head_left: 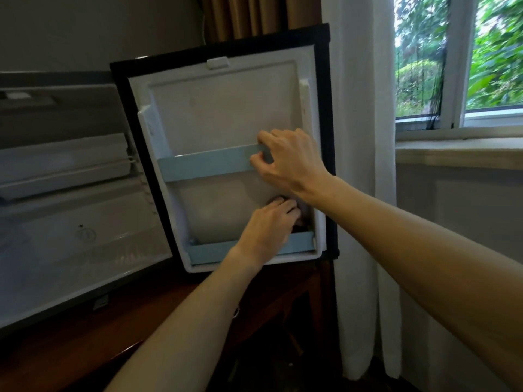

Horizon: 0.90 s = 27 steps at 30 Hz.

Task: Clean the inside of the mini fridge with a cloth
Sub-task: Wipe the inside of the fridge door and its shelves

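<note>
On the head camera I see the mini fridge (70, 222) standing open on the wooden bench (175, 304), its door (223, 108) swung wide. My right hand (291, 162) pinches the upper blue rail (203, 164), grip clamped on it. My left hand (271, 224) presses into the door's lower right corner above the lower rail (300, 241); I cannot tell its grip, or see the cloth clearly.

Upper door panel (220, 114) lies free; two blue rails (203, 164) bar the lower pocket.
</note>
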Tool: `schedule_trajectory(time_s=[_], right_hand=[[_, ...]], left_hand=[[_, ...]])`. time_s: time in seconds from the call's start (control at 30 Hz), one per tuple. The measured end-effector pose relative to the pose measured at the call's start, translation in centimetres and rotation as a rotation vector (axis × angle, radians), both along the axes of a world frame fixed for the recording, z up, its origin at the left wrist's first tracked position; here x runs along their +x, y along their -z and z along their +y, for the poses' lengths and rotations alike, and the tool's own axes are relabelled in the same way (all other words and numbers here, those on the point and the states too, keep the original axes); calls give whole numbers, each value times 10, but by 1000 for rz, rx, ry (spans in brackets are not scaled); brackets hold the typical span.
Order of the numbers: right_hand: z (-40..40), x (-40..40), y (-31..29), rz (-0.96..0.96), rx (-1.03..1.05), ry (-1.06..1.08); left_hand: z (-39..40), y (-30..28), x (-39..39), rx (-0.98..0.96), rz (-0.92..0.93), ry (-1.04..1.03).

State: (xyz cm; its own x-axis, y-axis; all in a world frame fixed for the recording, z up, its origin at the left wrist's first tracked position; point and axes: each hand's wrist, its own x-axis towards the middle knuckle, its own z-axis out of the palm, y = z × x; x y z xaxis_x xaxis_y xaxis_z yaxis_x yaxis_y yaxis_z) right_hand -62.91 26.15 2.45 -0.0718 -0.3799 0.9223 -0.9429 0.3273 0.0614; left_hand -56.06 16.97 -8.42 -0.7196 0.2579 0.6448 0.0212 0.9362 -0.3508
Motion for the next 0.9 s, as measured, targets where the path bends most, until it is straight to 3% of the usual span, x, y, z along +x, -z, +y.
schedule_trajectory(time_s=[0.07,0.17,0.37,0.5,0.63,0.77,0.9], right_hand=[[1,0,0,1,-3,-1],[0,2,2,20,-18,4],[-1,2,2,-9,-9,21],[0,2,-1,-30,8,8],[2,3,1,-12,5,6],[3,6,1,-12,3,15],[1,7,0,-32,9,18]], left_hand=[[0,-13,3,40,41,-2],[-10,-41,16,121,263,-59],[-3,-38,13,119,346,-57],[7,2,-2,63,127,-1],[0,-4,-1,71,63,7],[0,-35,7,228,386,-75],[3,-36,3,199,455,-67]])
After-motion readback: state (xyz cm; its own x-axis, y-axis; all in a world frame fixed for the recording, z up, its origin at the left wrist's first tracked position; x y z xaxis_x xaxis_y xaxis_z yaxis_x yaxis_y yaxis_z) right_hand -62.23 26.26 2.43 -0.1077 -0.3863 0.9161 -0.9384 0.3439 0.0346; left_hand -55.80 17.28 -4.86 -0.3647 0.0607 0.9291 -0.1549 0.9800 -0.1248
